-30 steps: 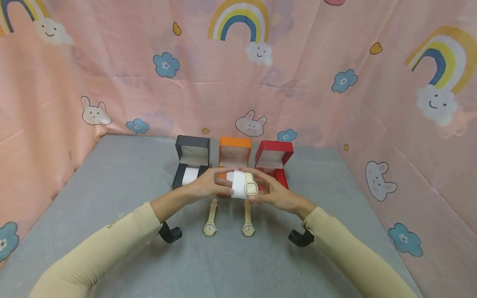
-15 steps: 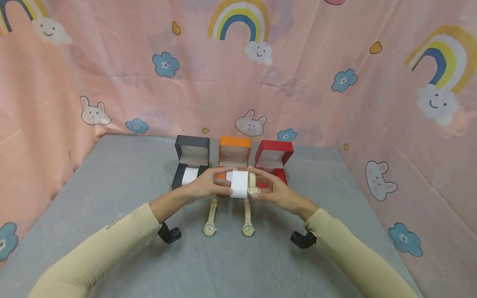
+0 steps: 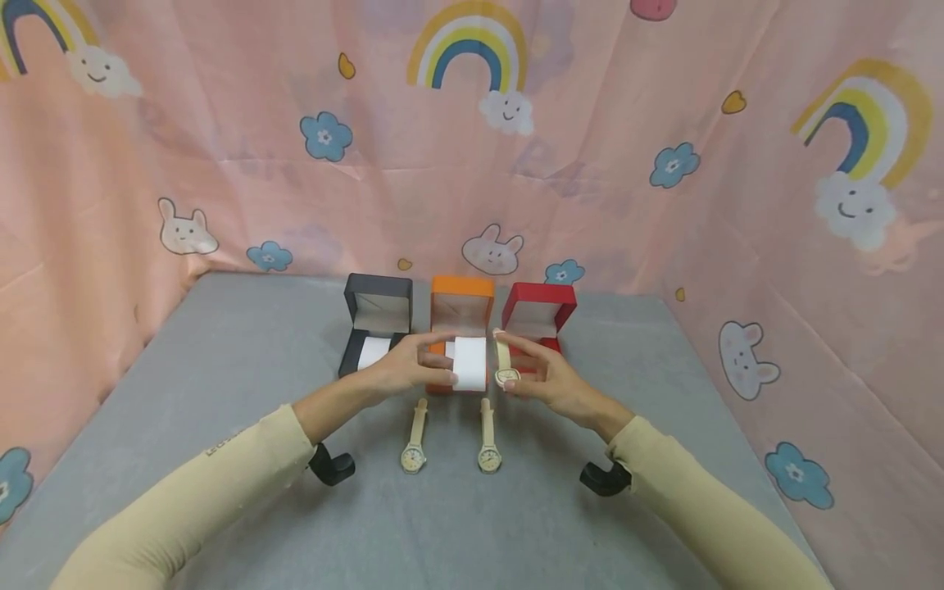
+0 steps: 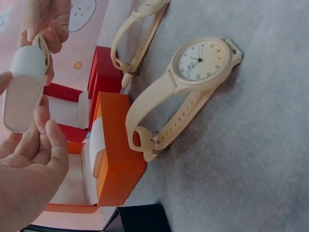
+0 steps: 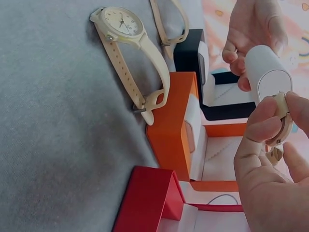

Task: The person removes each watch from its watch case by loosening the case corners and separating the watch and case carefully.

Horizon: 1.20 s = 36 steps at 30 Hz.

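Observation:
My left hand (image 3: 404,363) grips a white watch cushion (image 3: 469,364) by its end, raised in front of the open orange box (image 3: 462,297). Just right of the cushion, my right hand (image 3: 549,374) pinches a cream-strapped wristwatch (image 3: 504,360) between fingers and thumb, its square-looking dial facing up. A narrow gap parts watch and cushion in the head view. From the right wrist, the cushion's flat oval end (image 5: 275,83) faces the watch. Two more cream wristwatches, the left watch (image 3: 415,438) and the right watch (image 3: 488,438), lie on the table below the hands.
Left of the orange box stands an open black box (image 3: 379,288) with a white cushion (image 3: 374,351) inside. An open red box (image 3: 542,293) stands to the right, partly behind my right hand. The grey tabletop (image 3: 442,533) meets a pink patterned curtain (image 3: 413,197) at the back.
My right hand has drawn the wristwatch rightward off the white cushion, opening a gap between them. My left hand has kept the cushion nearly in place. The head view has shifted slightly.

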Motion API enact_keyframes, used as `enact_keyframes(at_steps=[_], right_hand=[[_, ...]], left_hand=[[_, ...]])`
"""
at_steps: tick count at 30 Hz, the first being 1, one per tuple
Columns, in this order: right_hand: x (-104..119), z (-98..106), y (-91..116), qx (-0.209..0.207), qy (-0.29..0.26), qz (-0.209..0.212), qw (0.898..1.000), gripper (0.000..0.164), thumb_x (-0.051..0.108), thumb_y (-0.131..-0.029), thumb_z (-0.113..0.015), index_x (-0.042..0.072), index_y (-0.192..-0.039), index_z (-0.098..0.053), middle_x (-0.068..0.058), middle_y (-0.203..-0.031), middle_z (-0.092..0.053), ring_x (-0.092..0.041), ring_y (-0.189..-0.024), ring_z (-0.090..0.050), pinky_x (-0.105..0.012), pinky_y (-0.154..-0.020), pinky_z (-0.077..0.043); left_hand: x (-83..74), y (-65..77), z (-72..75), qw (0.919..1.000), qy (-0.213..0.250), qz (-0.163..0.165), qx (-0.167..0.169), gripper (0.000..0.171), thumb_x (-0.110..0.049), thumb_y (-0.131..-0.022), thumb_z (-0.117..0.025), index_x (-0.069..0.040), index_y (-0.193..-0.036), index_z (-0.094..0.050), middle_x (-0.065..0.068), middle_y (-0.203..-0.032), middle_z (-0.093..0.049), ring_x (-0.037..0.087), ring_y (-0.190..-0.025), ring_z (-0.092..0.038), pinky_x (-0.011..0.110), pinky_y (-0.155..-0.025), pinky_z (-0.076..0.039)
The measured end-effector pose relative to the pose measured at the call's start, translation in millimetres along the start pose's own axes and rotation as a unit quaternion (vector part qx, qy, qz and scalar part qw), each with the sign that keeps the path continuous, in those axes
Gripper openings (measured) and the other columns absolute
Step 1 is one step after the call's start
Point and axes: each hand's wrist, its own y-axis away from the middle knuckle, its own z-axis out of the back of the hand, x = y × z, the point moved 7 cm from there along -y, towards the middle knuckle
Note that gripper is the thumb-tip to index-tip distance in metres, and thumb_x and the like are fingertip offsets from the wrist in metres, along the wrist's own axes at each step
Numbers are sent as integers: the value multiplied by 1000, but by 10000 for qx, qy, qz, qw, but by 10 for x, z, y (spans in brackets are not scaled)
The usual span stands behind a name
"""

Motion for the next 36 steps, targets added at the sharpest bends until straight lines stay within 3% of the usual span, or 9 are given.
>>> enact_keyframes(at_steps=[4, 10, 14, 17, 22, 26, 33, 36], right_hand=[[-6, 34, 36, -151, -72, -95, 9998, 75, 11, -94, -71, 24, -158, -35, -20, -156, -39, -35, -127, -58, -47, -95, -57], [-4, 84, 91, -258, -154, -148, 9994, 76, 10, -94, -71, 23, -159, -33, -25, -154, -41, -45, -125, -58, -32, -90, -59], [-19, 111, 116, -282, -79, -139, 9995, 77, 11, -94, -71, 23, -159, -33, -24, -152, -43, -38, -121, -60, -28, -89, -59], [-42, 131, 139, -301, 25, -159, 9994, 77, 13, -93, -72, 24, -159, -33, -23, -152, -41, -28, -122, -58, -31, -91, -59], [-87, 166, 199, -314, 18, -272, 9991, 78, 13, -94, -71, 26, -160, -32, -26, -154, -37, -27, -125, -57, -44, -97, -56], [-116, 202, 237, -309, -86, -338, 9989, 78, 13, -94, -71, 25, -160, -31, -27, -156, -35, -26, -124, -59, -48, -99, -54], [-137, 277, 296, -405, -42, -238, 9989, 79, 13, -93, -73, 20, -160, -31, -29, -155, -39, -24, -121, -62, -27, -92, -58], [-156, 308, 326, -458, -70, -295, 9985, 81, 12, -92, -74, 20, -160, -31, -28, -154, -44, -20, -119, -64, -24, -91, -57]], left_hand=[[-18, 1, -20, 10000, -41, -16, 35, 76, -14, -94, -71, -12, -159, -32, 25, -144, -56, 35, -132, -58, 53, -113, -43], [-6, -26, -29, 10000, -7, -16, 41, 75, -15, -93, -71, -13, -159, -33, 23, -145, -56, 33, -131, -59, 52, -112, -45], [9, -34, -50, 9999, 68, -41, 81, 74, -15, -93, -71, -16, -158, -35, 22, -145, -56, 33, -130, -59, 47, -108, -49], [3, -34, -75, 9998, 77, -150, 108, 72, -16, -94, -71, -17, -157, -37, 21, -146, -55, 32, -129, -60, 42, -104, -52], [-12, -42, -121, 9995, 164, -243, 130, 73, -13, -93, -71, -14, -157, -36, 22, -140, -61, 28, -121, -64, 34, -98, -54], [-49, -60, -153, 9987, 271, -386, 197, 73, -10, -93, -70, -11, -157, -35, 23, -140, -61, 27, -120, -64, 31, -95, -54], [-85, -117, -222, 9977, 359, -519, 251, 72, -9, -93, -69, -12, -157, -37, 21, -139, -62, 27, -120, -65, 31, -94, -54], [-94, -129, -246, 9980, 319, -489, 248, 73, -9, -93, -70, -12, -157, -36, 21, -140, -62, 26, -120, -65, 31, -93, -54]])
